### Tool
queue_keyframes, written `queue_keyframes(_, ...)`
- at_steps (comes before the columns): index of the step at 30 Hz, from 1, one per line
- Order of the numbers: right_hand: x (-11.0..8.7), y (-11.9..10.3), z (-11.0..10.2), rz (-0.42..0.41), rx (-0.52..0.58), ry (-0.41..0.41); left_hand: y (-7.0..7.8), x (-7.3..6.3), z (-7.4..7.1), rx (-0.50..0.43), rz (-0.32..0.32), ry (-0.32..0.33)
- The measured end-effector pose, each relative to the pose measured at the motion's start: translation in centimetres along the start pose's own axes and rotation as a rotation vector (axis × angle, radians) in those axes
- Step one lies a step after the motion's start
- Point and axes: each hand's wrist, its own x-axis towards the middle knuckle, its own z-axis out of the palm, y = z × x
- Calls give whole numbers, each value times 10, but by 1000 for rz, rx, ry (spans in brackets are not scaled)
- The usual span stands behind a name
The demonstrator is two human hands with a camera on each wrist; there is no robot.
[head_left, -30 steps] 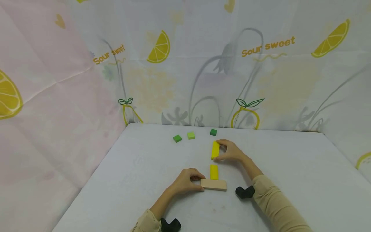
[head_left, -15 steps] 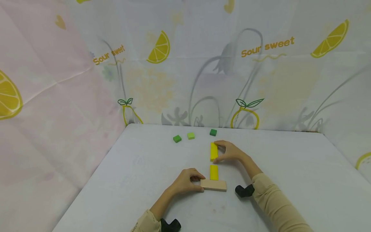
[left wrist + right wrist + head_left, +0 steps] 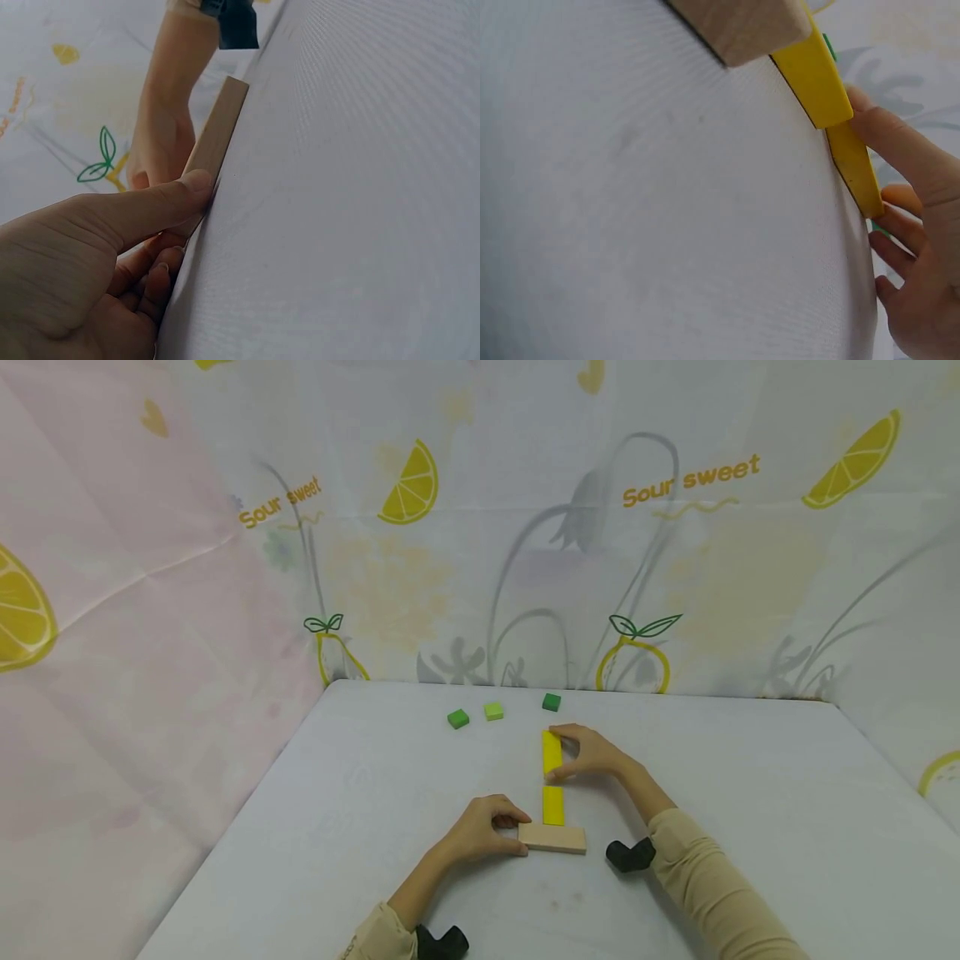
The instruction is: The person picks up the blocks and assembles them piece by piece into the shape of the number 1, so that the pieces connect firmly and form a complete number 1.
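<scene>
My left hand [image 3: 480,828] pinches the left end of a plain wooden block [image 3: 552,838] that lies flat on the white table. In the left wrist view its thumb [image 3: 196,181] presses the near long side of this block. A short yellow block [image 3: 553,806] lies lengthwise behind the wooden one, its near end against the middle of it. Farther back, my right hand [image 3: 592,753] grips a longer yellow block [image 3: 551,753] by its two ends, thumb at the near end. The two yellow blocks stand in line, with a narrow gap between them in the head view.
Several small green blocks lie at the back: a mid-green one [image 3: 458,718], a light green one [image 3: 493,711] and a dark green one [image 3: 552,702]. Behind the table [image 3: 360,777] hangs a printed cloth [image 3: 465,568] with lemon motifs. Black devices [image 3: 630,856] sit at both wrists.
My right hand has drawn the longer yellow block slightly left and nearer, straightening it into line with the short yellow block. The left hand and wooden block have stayed put.
</scene>
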Motion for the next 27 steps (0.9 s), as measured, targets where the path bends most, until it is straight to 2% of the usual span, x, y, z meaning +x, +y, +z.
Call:
queue_keyframes(11, -2, -3, -2, -26, 38, -68, 0, 0, 1, 13, 6, 1)
queue_keyframes(19, -3, -6, 1, -57, 24, -55, 0, 0, 1, 11, 24, 4)
queue_keyframes(27, -5, -7, 4, -76, 10, -32, 0, 0, 1, 19, 16, 2)
